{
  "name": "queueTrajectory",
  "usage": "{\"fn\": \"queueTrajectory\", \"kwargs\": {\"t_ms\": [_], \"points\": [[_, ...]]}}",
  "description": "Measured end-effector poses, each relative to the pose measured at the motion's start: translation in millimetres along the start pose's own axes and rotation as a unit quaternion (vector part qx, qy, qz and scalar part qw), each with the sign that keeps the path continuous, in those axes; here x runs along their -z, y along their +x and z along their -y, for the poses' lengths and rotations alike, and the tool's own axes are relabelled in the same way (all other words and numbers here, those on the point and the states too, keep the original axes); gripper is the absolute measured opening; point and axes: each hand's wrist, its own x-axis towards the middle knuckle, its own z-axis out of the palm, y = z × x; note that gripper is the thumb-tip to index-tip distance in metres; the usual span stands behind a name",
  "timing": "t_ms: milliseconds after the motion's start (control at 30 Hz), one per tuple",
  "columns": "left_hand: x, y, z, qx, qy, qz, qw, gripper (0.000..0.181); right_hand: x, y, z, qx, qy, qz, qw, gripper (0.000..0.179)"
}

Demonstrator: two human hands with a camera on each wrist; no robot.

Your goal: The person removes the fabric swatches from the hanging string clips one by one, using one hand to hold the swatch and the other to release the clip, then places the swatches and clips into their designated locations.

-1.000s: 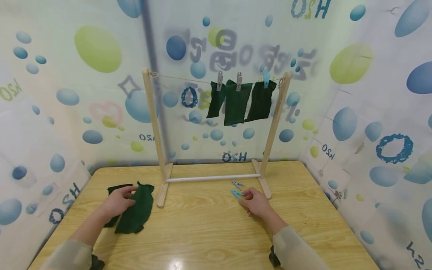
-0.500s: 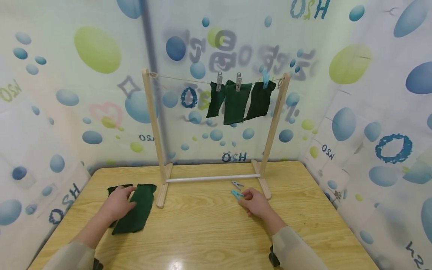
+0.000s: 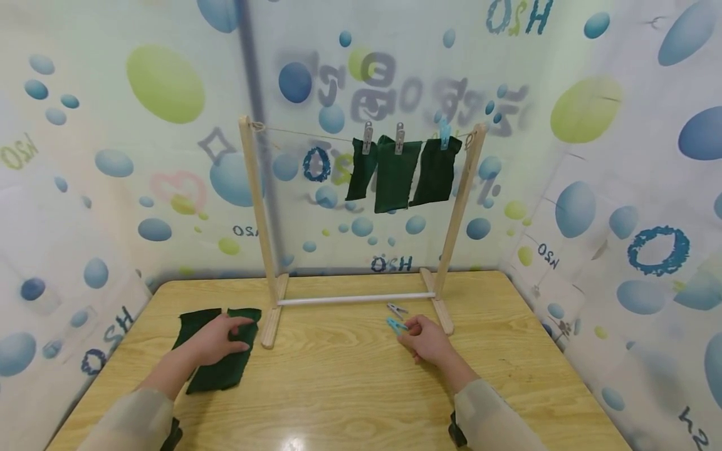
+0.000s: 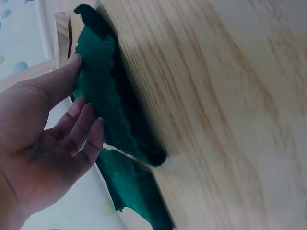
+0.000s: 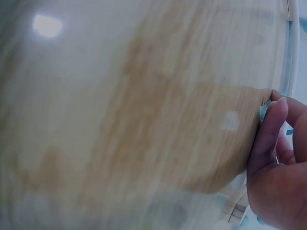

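Over a dark green cloth on the left of the table is my left hand, thumb and fingers spread apart. In the left wrist view its fingertips are at the near cloth's edge; whether they touch it is hard to tell. A second green cloth lies beside the first, partly covered by my forearm. Near the rack's right foot, my right hand pinches a blue clothespin. Only a sliver of that pin shows in the right wrist view. A grey clothespin lies just behind it.
A wooden rack with a string stands at the back of the table. From its right half hang several green cloths, clipped by grey and blue clothespins. A white bar joins the rack's feet. Patterned curtains enclose the table.
My left hand has shifted right across the near cloth, which now lies flatter and squarer than a second ago. More of the second cloth shows. My right hand stays with the blue clothespin.
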Motion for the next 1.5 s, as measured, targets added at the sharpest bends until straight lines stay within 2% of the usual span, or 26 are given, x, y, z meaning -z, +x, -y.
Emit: {"fn": "queueTrajectory", "kwargs": {"t_ms": [200, 500, 600, 733, 833, 900, 1000, 1067, 1200, 1233, 1367, 1400, 1433, 1500], "points": [[0.9, 0.4, -3.3, 0.012, -0.014, 0.014, 0.9997, 0.068, -1, 1.2, 0, 0.004, -0.001, -0.007, 1.0000, 0.034], [-0.5, 5.5, -0.6, 0.029, -0.007, 0.037, 0.9989, 0.071, -2, 0.7, -2, 0.007, 0.002, -0.010, 0.9999, 0.038], [-1.3, 11.8, 9.5, 0.021, -0.012, 0.046, 0.9986, 0.074, -1, -0.1, -1, 0.004, 0.014, -0.009, 0.9999, 0.039], [-11.4, 26.9, 43.9, -0.020, -0.012, 0.047, 0.9986, 0.076, -1, -1.2, 1, 0.002, 0.019, -0.010, 0.9998, 0.035], [-18.2, 35.5, 62.1, -0.042, -0.011, 0.044, 0.9981, 0.075, -3, -0.8, 1, 0.007, 0.009, -0.016, 0.9998, 0.033], [-16.6, 34.8, 58.3, -0.025, -0.019, 0.051, 0.9982, 0.077, -4, -0.1, 0, 0.010, 0.001, -0.023, 0.9997, 0.032], [-13.3, 31.7, 50.5, -0.030, -0.019, 0.059, 0.9977, 0.077, -6, 1.5, -1, 0.012, -0.009, -0.031, 0.9994, 0.032], [-12.5, 31.7, 49.6, -0.019, -0.024, 0.058, 0.9978, 0.079, -6, 2.5, -2, 0.011, -0.015, -0.035, 0.9992, 0.033], [-18.0, 39.1, 62.7, -0.026, -0.024, 0.053, 0.9980, 0.079, -6, 4.2, -1, 0.003, -0.026, -0.039, 0.9989, 0.035], [-21.0, 43.2, 69.9, -0.029, -0.026, 0.054, 0.9978, 0.080, -7, 4.7, -2, -0.001, -0.027, -0.040, 0.9988, 0.036], [-23.4, 49.2, 76.6, -0.009, -0.027, 0.058, 0.9979, 0.086, -7, 6.0, -3, -0.005, -0.028, -0.040, 0.9988, 0.037], [-19.7, 45.4, 66.2, 0.000, -0.028, 0.060, 0.9978, 0.084, -7, 6.2, -3, -0.004, -0.027, -0.040, 0.9988, 0.037], [-21.9, 50.1, 73.7, 0.007, -0.035, 0.062, 0.9974, 0.086, -7, 6.6, -4, -0.004, -0.028, -0.040, 0.9988, 0.037], [-23.6, 54.8, 79.1, 0.020, -0.047, 0.067, 0.9965, 0.088, -8, 7.0, -4, -0.004, -0.028, -0.041, 0.9987, 0.037]]}}
